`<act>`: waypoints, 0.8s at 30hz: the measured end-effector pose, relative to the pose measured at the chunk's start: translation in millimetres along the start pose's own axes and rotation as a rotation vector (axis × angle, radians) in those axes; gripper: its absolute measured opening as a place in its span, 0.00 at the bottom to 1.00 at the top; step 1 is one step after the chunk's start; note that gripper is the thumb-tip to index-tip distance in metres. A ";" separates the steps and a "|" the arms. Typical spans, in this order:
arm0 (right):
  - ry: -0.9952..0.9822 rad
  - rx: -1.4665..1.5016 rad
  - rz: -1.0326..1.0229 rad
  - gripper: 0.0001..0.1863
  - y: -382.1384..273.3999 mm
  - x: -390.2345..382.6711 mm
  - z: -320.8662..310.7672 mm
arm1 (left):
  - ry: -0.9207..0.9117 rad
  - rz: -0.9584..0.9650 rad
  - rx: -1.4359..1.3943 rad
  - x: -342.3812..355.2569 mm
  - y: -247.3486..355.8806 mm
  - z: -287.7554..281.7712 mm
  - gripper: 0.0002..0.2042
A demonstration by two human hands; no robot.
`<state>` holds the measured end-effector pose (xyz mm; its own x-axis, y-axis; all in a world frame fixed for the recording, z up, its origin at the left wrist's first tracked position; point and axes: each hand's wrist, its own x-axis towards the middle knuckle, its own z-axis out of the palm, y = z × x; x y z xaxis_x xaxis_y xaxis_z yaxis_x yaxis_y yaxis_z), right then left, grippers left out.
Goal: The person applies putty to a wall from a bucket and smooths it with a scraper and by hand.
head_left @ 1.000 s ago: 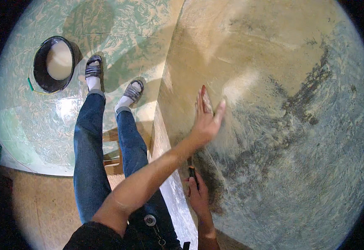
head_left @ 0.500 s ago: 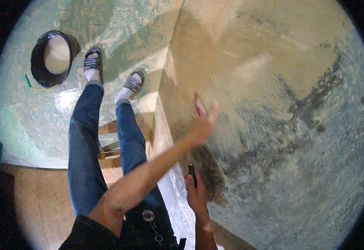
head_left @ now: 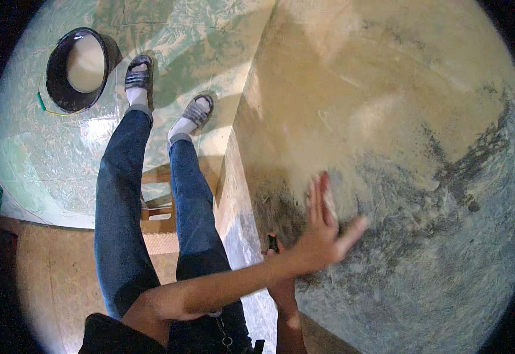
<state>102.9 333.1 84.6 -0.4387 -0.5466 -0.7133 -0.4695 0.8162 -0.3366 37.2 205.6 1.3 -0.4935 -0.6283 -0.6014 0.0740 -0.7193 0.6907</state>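
Note:
My left hand (head_left: 322, 243) reaches across to the patchy tan and grey wall-like surface (head_left: 381, 100) on the right. Its fingers lie along a thin red piece with white smears (head_left: 327, 199), pressed against or close to that surface; the exact kind of tool is unclear. Lower down and partly behind my left forearm, my right hand (head_left: 280, 283) is closed round a short black handle (head_left: 272, 242). What the handle belongs to is hidden.
A black bucket (head_left: 56, 88) of milky, beige liquid, with a green-gripped wire handle, stands at the upper left on the green and cream floor (head_left: 180, 35). My legs and sandalled feet extend beside it. Slatted wood (head_left: 160, 227) shows between my legs.
My left hand with the red piece has swept right and down across the surface, now covering part of my right hand. The view has shifted slightly; the right hand stays about where it was.

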 end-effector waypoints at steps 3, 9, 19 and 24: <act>-0.094 0.221 0.392 0.21 -14.0 3.3 -16.8 | -0.190 -0.066 0.102 -0.1 28.8 -12.0 0.49; -0.067 0.350 0.502 0.19 -39.7 21.2 -11.3 | -0.109 -0.331 0.147 56.1 -16.1 -50.4 0.48; -0.148 0.198 0.454 0.22 -35.1 25.2 -3.7 | 0.052 -0.504 0.014 67.4 -80.5 -68.9 0.53; -0.249 0.208 0.623 0.22 -2.2 20.8 -30.2 | -0.121 -0.505 -0.018 16.5 -1.5 -25.4 0.53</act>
<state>71.6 314.3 89.1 -0.3780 0.0739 -0.9228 -0.0208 0.9959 0.0883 50.9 188.8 -19.9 -0.5683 -0.1634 -0.8064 -0.1847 -0.9297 0.3185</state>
